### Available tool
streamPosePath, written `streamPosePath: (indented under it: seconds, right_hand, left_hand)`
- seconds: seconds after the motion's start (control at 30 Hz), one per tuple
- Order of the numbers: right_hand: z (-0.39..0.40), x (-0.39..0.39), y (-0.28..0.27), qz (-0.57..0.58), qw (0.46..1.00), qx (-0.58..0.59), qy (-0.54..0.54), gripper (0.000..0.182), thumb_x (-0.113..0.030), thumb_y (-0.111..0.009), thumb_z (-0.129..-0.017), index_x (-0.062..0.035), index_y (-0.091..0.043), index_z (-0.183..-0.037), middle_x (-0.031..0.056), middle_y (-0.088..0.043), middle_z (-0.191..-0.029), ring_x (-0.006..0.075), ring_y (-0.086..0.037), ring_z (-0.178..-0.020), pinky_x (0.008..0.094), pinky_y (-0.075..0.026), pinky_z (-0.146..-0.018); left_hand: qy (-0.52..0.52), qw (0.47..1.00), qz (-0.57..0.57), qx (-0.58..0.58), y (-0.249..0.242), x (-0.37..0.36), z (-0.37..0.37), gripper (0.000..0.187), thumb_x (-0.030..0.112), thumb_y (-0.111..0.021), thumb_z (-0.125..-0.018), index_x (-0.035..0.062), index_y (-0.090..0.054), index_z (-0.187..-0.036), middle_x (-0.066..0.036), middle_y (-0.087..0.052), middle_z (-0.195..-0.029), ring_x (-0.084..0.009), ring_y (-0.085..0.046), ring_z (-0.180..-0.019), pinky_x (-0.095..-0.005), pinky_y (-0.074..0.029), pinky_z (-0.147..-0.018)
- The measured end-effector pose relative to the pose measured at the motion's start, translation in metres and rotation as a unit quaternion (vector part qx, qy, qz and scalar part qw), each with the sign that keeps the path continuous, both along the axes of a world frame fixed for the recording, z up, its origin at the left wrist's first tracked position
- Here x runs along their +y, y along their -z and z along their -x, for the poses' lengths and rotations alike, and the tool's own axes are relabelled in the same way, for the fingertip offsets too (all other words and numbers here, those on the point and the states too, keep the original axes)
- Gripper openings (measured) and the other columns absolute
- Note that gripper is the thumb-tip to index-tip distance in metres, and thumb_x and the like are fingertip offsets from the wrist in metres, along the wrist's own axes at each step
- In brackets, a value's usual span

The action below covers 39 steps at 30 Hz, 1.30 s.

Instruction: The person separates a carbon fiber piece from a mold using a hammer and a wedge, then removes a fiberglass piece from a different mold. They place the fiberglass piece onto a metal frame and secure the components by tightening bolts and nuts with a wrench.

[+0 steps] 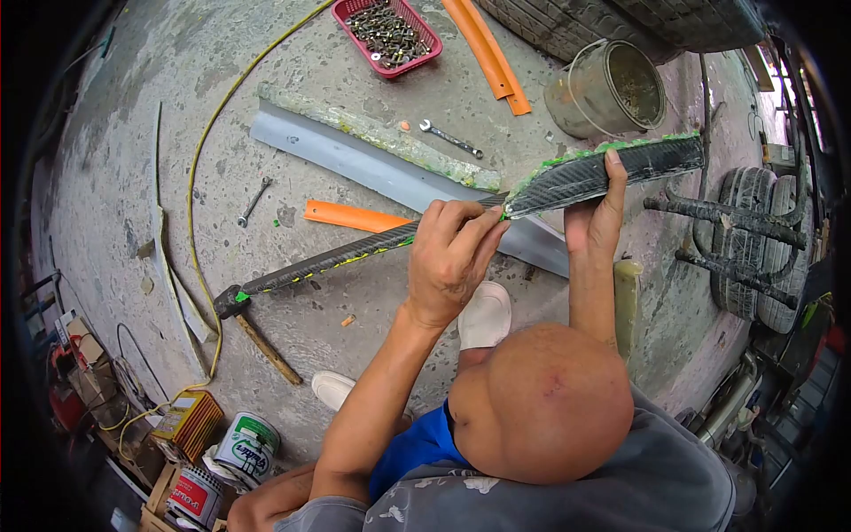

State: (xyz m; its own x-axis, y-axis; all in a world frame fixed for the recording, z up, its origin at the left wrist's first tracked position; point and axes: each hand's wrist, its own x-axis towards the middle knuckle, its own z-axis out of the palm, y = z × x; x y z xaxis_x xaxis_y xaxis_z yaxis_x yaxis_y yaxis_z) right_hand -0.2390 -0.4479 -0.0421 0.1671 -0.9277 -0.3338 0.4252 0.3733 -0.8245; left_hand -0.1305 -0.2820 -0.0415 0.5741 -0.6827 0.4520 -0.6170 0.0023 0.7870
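Observation:
A long black strip (pixel 620 173) with a woven, carbon-fibre-like surface and ragged green edges runs across the middle. My right hand (pixel 598 208) grips its wide part, thumb on the upper face and fingers underneath. Around the narrower middle, my left hand (pixel 454 262) is closed, its fingertips pinched at the strip's edge; whether they hold a smaller piece is hidden. The strip's far left end lies at the head of a hammer (pixel 268 348) with a wooden handle. Under the strip on the floor are a grey trim panel (pixel 332 155) and an orange strip (pixel 355 215).
A spanner (pixel 450 139) and another spanner (pixel 255 202) lie on the concrete. Farther off stand a red basket of bolts (pixel 390 40), orange strips (pixel 487 53), a bucket (pixel 612 89) and tyres (pixel 753 239). A yellow hose (pixel 199 168) and paint cans (pixel 248 443) are at left.

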Motion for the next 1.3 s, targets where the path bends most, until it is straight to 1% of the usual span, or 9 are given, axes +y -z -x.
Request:
streamPosePath:
  seconds: [0.3, 0.43, 0.5, 0.73, 0.8, 0.9, 0.97, 1.07, 1.3]
  right_hand:
    - [-0.001, 0.001, -0.004, -0.002, 1.0, 0.0, 0.003, 0.033, -0.028, -0.074, -0.082, -0.01, -0.059, -0.106, 0.0033, -0.061, -0.094, 0.0201, -0.061, -0.087, 0.041, -0.052, -0.085]
    - [0.0, 0.001, -0.004, -0.003, 1.0, 0.002, 0.009, 0.032, -0.026, -0.074, -0.082, -0.0099, -0.06, -0.106, 0.0029, -0.061, -0.094, 0.0199, -0.061, -0.087, 0.0409, -0.052, -0.085]
    - [0.001, 0.003, -0.005, -0.015, 1.0, -0.015, 0.004, 0.036, -0.022, -0.074, -0.083, -0.0074, -0.059, -0.112, 0.0002, -0.059, -0.102, 0.0139, -0.057, -0.095, 0.0331, -0.047, -0.086]
    - [0.001, 0.003, -0.007, -0.027, 0.999, -0.022, -0.002, 0.036, -0.022, -0.074, -0.083, -0.007, -0.058, -0.112, 0.0005, -0.059, -0.102, 0.0145, -0.057, -0.095, 0.0338, -0.048, -0.086]
    - [0.0, 0.002, -0.006, -0.021, 1.0, -0.007, 0.007, 0.03, -0.024, -0.075, -0.082, -0.0105, -0.06, -0.104, 0.0014, -0.061, -0.095, 0.0189, -0.06, -0.088, 0.0402, -0.052, -0.086]
    - [0.001, -0.001, -0.002, -0.012, 1.0, -0.004, -0.002, 0.03, -0.026, -0.075, -0.082, -0.011, -0.06, -0.104, 0.0017, -0.061, -0.094, 0.0189, -0.06, -0.087, 0.0405, -0.052, -0.086]
    - [0.001, -0.002, -0.001, -0.011, 1.0, -0.004, -0.002, 0.03, -0.026, -0.075, -0.082, -0.0111, -0.06, -0.104, 0.0018, -0.062, -0.093, 0.0189, -0.06, -0.087, 0.0404, -0.052, -0.086]
    - [-0.001, -0.003, -0.001, -0.006, 1.0, -0.007, -0.006, 0.03, -0.027, -0.074, -0.082, -0.0114, -0.06, -0.104, 0.0019, -0.062, -0.092, 0.0188, -0.06, -0.086, 0.0404, -0.052, -0.085]
    - [-0.004, -0.005, -0.003, 0.003, 1.0, -0.016, -0.019, 0.029, -0.026, -0.073, -0.083, -0.0107, -0.06, -0.103, 0.0032, -0.063, -0.092, 0.0188, -0.061, -0.086, 0.039, -0.052, -0.084]
  left_hand:
    - [-0.002, 1.0, 0.018, 0.015, -0.002, 0.001, 0.002, 0.025, -0.002, -0.077, -0.073, 0.0029, -0.068, -0.095, -0.008, -0.061, -0.085, -0.0225, -0.055, -0.074, -0.033, -0.045, -0.062]
    - [0.018, 1.0, 0.025, 0.005, 0.001, 0.0, 0.002, 0.025, -0.001, -0.074, -0.075, -0.0004, -0.064, -0.097, -0.011, -0.059, -0.089, -0.0265, -0.055, -0.075, -0.0359, -0.045, -0.064]
    - [0.021, 1.0, 0.024, 0.0, 0.002, -0.001, 0.002, 0.024, -0.001, -0.074, -0.075, -0.0006, -0.064, -0.098, -0.011, -0.059, -0.089, -0.0266, -0.055, -0.075, -0.036, -0.045, -0.064]
    - [0.038, 0.999, 0.013, -0.022, 0.006, -0.001, 0.0, 0.023, -0.001, -0.072, -0.077, -0.0007, -0.062, -0.097, -0.012, -0.058, -0.09, -0.0277, -0.054, -0.077, -0.037, -0.045, -0.066]
    - [0.039, 0.999, 0.01, -0.019, 0.006, -0.001, -0.001, 0.023, -0.002, -0.072, -0.077, -0.0004, -0.061, -0.097, -0.013, -0.058, -0.09, -0.0279, -0.054, -0.077, -0.0374, -0.045, -0.066]
    - [0.046, 0.998, 0.021, 0.033, 0.005, 0.001, -0.001, 0.02, -0.002, -0.071, -0.079, -0.001, -0.061, -0.096, -0.012, -0.058, -0.09, -0.0273, -0.055, -0.079, -0.0352, -0.047, -0.066]
    - [0.027, 0.985, 0.02, 0.17, 0.002, 0.004, 0.002, 0.017, -0.003, -0.071, -0.08, -0.0017, -0.063, -0.095, -0.011, -0.059, -0.091, -0.0181, -0.058, -0.076, -0.0296, -0.049, -0.068]
    - [0.022, 0.971, 0.01, 0.239, -0.007, 0.009, -0.002, 0.012, -0.001, -0.069, -0.084, -0.0026, -0.063, -0.095, -0.01, -0.06, -0.092, -0.0148, -0.059, -0.075, -0.027, -0.05, -0.07]
    - [0.009, 0.969, -0.002, 0.247, -0.006, 0.022, -0.018, 0.011, 0.0, -0.068, -0.085, -0.0022, -0.065, -0.095, -0.012, -0.064, -0.092, -0.0179, -0.063, -0.077, -0.0285, -0.053, -0.069]
